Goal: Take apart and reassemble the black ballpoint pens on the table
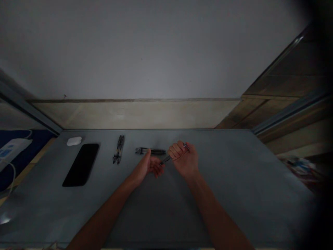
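A dark slim pen point(165, 160) is held slantwise in my right hand point(185, 159), whose fingers are wrapped round its upper part. The pen's lower end points left and reaches the fingers of my left hand point(153, 165). My left thumb stands apart from those loosely bent fingers; whether they touch the pen is hard to make out. Just beyond my left hand, several dark pens point(158, 151) lie sideways on the grey table point(229, 194). Farther left, another small group of pens point(119, 150) lies side by side, pointing away from me.
A black smartphone point(81, 165) lies on the left of the table, with a white earbud case point(74, 141) behind it. Beyond the left edge is a white power strip point(13, 151) with a cable. A pale wall point(145, 62) rises behind the table.
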A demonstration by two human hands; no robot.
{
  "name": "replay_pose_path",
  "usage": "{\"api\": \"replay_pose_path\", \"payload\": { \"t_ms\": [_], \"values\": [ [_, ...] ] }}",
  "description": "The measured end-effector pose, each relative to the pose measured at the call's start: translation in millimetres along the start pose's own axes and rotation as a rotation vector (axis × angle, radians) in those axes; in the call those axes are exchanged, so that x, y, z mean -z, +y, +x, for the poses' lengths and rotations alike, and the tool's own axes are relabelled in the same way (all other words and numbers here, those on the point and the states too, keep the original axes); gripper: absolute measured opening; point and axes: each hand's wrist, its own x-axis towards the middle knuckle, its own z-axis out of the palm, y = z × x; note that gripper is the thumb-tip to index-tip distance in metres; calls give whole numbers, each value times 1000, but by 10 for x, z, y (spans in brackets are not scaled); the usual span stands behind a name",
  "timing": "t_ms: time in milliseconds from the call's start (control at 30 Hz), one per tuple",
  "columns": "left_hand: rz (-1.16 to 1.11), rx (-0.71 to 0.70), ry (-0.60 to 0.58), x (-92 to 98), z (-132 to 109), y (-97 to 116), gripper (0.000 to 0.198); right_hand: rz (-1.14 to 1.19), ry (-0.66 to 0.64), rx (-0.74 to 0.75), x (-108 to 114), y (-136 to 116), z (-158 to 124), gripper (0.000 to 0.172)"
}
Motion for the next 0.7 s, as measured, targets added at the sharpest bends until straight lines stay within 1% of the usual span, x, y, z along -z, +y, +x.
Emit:
{"api": "replay_pose_path", "payload": {
  "t_ms": [67, 167, 433, 700],
  "values": [
    [-1, 5, 7, -1, 3, -1, 85, 5, 3, 3, 3, -3, 1, 44],
    [20, 21, -12, 9, 17, -10, 89, 30, -2, -16, 0, -8, -1, 45],
    [64, 13, -13, 46, 39, -63, 93, 84, -9, -43, 29, 8, 2, 46],
    [37, 18, -44, 65, 75, -74, 90, 85, -30, -50, 57, 14, 16, 48]
  ]
}}
